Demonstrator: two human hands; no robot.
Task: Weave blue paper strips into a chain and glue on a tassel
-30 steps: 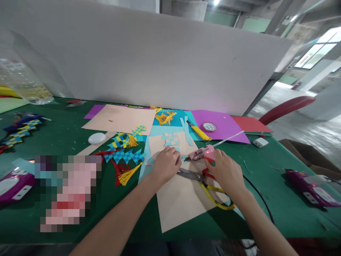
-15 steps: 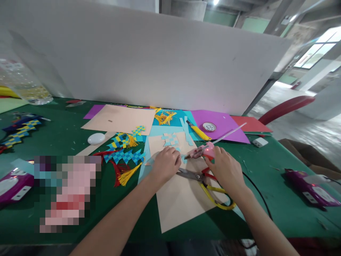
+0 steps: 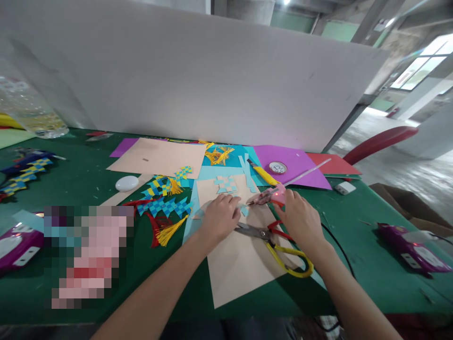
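My right hand [image 3: 300, 219] grips a pink hot glue gun [image 3: 271, 195] with a clear glue stick poking out behind; its nozzle points left at a small light blue paper piece [image 3: 244, 210]. My left hand [image 3: 221, 217] is curled, fingertips pressing down beside that piece on a beige paper sheet [image 3: 240, 264]. A small woven blue and beige square [image 3: 226, 185] lies just beyond the hands. Scissors [image 3: 279, 243] with yellow and red handles rest on the sheet below my right hand.
Woven blue and yellow paper ornaments with tassels [image 3: 166, 200] lie to the left, with a white oval object [image 3: 127, 183]. Coloured paper sheets, a yellow utility knife [image 3: 264, 174] and a round tape measure [image 3: 278, 167] sit behind. Purple devices [image 3: 410, 245] flank the green table [image 3: 371, 278]. A white board stands behind.
The glue gun and my right hand have shifted slightly up and away, the glue stick tilting higher. My left hand stays pressed in nearly the same spot.
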